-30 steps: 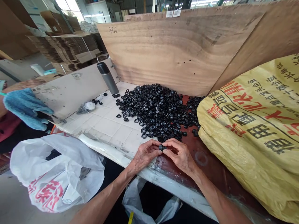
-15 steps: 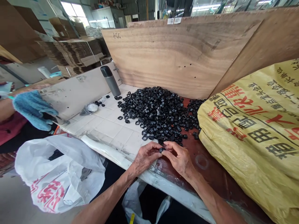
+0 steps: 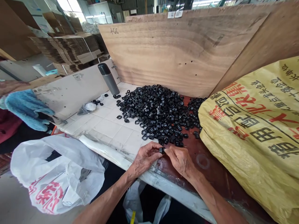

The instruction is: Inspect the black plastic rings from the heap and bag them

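Observation:
A large heap of small black plastic rings (image 3: 157,110) lies on the worktable, spreading from the white tiled part (image 3: 109,126) onto the dark red part. My left hand (image 3: 145,158) and my right hand (image 3: 180,160) meet at the near edge of the heap, fingertips pinched together on one small black ring (image 3: 161,150) held between them. Both hands rest low on the table's front edge.
A yellow printed sack (image 3: 254,130) fills the right side of the table. Plywood boards (image 3: 184,49) wall the back. A grey flask (image 3: 108,78) stands at the back left. A white plastic bag (image 3: 56,171) hangs open below left, a blue cloth (image 3: 25,107) beyond it.
My hands stay pinched together on the ring and have shifted slightly lower toward the table's front edge. The view has wobbled a little.

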Available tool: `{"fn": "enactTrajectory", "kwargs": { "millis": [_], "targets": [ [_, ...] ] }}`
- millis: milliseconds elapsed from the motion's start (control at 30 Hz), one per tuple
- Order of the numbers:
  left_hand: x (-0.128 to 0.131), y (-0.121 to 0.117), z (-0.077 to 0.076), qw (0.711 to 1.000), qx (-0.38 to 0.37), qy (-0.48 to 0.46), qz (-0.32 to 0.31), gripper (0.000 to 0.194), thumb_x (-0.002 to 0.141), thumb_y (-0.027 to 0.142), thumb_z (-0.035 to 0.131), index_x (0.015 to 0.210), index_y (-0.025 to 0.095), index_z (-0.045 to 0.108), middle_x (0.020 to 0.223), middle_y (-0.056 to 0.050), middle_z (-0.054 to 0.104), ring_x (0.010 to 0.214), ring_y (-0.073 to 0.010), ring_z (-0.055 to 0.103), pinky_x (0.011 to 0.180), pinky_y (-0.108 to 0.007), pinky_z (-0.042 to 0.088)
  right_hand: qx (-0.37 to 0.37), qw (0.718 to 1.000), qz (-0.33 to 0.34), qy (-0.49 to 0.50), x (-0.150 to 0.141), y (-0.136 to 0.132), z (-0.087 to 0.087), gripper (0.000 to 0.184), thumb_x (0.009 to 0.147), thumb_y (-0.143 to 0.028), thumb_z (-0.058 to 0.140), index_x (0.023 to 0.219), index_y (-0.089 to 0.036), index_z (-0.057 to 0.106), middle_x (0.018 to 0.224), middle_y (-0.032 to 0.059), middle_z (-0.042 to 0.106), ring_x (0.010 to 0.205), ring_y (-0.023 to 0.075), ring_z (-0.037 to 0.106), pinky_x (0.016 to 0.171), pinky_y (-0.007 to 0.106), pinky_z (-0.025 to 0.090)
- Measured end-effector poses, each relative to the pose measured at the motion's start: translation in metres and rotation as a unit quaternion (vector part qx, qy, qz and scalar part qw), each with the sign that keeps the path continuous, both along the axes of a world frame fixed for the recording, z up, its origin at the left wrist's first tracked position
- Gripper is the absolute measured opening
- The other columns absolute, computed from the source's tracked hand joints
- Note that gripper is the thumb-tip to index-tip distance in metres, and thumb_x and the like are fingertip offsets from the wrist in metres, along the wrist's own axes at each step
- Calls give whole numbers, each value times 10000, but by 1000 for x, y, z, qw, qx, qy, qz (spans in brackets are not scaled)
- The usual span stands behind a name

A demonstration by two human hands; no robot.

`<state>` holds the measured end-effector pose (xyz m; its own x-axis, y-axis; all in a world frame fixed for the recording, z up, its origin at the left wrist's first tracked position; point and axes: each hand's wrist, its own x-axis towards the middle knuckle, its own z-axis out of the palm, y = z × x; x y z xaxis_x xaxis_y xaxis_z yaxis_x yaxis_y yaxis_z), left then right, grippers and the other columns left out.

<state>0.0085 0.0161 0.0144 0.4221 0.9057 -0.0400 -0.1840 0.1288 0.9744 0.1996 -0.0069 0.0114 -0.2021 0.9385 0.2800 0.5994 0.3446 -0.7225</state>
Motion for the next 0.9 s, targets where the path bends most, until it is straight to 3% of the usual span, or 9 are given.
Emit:
{"fn": "enactTrajectory", "kwargs": {
  "millis": [133,200,400,533,600,733,800,900],
  "targets": [
    [0,1,1,1000,-4,1,-1,290,807,315,769,1042,169,681,979,-63,694,885,-192,666,851,-335,537,-22,998,10,56,-1,-3,-1,166,991,-282,512,935,-217,653,827,37,680,718,171,641,650,265,489],
    [-1,1,-1,1000,-1,5,4,293,814,305,763,1058,168,677,1001,-67,686,888,-190,663,850,-334,538,-29,997,17,73,-2,-3,-2,153,987,-271,519,1039,-227,656,902,50,698,764,183,668,661,269,515],
    [-1,2,-3,1000,5,-6,14,254,826,283,753,1040,166,684,1013,-63,661,922,-186,649,881,-328,527,-6,992,-11,122,-6,2,1,103,929,-269,628,991,-228,699,951,66,688,823,198,675,703,287,549],
    [-2,1,-2,999,10,6,38,267,826,290,752,1052,166,683,1018,-66,656,898,-177,645,856,-310,524,7,992,9,128,-9,2,4,216,926,-232,596,1116,-240,698,1052,84,677,967,224,658,821,328,557],
    [-3,1,-2,999,6,4,38,276,825,297,752,1060,172,680,1027,-66,662,906,-184,649,863,-316,523,-10,991,-2,136,-10,1,3,244,922,-239,592,1153,-245,670,1029,74,683,918,215,663,790,323,566],
    [-3,2,-1,999,0,11,31,272,819,300,755,1055,183,686,1030,-58,664,909,-186,650,849,-312,527,-39,987,-24,152,-10,1,5,134,886,-256,642,1017,-232,643,897,39,675,740,176,645,682,285,555],
    [-3,3,-1,1000,0,14,25,265,814,303,760,1041,185,691,1025,-55,661,898,-181,647,835,-304,531,-35,989,-4,142,-9,2,8,97,895,-241,625,984,-231,662,946,49,672,780,180,642,709,293,545],
    [-3,4,-3,1000,-2,7,10,279,818,322,753,1049,181,687,1014,-62,667,904,-191,651,848,-321,536,-44,989,11,141,-7,3,14,190,921,-227,587,1085,-250,681,1040,60,654,833,184,629,744,307,536]
  ]
}}
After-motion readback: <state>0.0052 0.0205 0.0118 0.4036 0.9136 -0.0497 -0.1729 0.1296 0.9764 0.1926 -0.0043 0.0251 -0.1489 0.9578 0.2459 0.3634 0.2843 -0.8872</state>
